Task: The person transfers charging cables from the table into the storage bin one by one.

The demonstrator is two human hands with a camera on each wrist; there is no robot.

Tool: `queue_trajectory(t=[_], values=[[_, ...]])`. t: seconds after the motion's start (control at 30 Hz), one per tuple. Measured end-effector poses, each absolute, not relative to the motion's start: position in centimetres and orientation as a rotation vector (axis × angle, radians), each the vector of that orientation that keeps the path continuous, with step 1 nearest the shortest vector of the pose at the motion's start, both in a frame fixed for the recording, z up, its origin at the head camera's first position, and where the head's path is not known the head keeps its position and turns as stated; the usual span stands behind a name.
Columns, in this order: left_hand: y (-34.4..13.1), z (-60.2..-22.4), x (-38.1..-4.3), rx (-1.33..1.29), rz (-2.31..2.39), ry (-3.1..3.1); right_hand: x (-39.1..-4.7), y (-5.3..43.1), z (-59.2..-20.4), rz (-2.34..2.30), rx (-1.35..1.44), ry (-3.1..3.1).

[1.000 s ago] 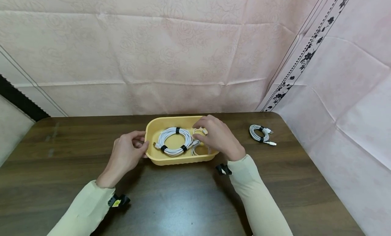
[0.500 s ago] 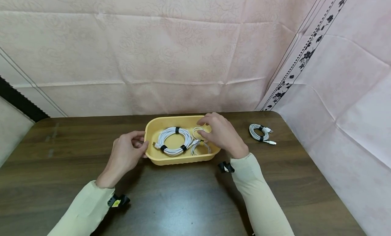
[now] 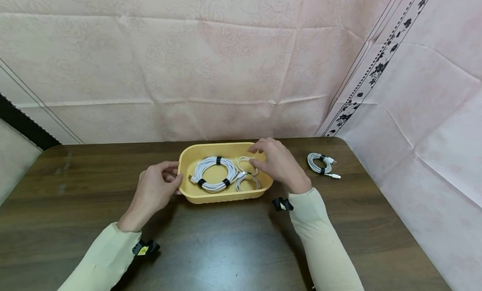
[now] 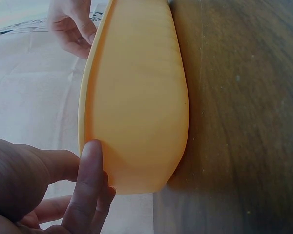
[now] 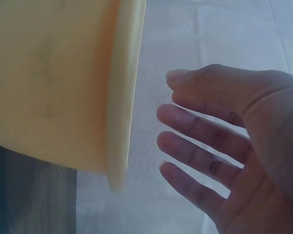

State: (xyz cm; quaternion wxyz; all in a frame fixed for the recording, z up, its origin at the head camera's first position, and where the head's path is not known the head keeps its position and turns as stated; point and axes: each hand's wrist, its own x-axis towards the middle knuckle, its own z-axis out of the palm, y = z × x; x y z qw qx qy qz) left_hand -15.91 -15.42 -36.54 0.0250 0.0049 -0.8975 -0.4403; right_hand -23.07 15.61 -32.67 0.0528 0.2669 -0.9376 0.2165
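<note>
A yellow plastic bin (image 3: 226,199) stands on the table. My left hand (image 3: 156,190) pinches its left end, with the thumb at the rim and fingertips on the outer wall. Inside lies a large coiled white cable (image 3: 197,173) bound with black straps. To its right in the bin lie two smaller coiled cables, a far one (image 3: 239,161) and a near one (image 3: 257,182). Over the bin's right end hovers my right hand (image 3: 280,163), its fingers loosely bent and spread, holding nothing. In the right wrist view its fingertips are apart from the rim.
Another coiled white cable (image 3: 314,167) with black straps lies on the wooden table (image 3: 211,249), right of the bin. Behind the table hangs a pale patterned cloth (image 3: 211,81), which continues along the right side.
My right hand has drawn back to the right and up from the small cables, uncovering the far one. The left hand and the bin have stayed in place.
</note>
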Motion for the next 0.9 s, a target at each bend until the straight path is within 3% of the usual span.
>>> queue_trajectory(t=[0.9], values=[[-15.4, -36.6, -16.0, 0.03, -1.359, -2.783, -23.8, 18.3, -32.4, 0.717, 0.634, -2.902]])
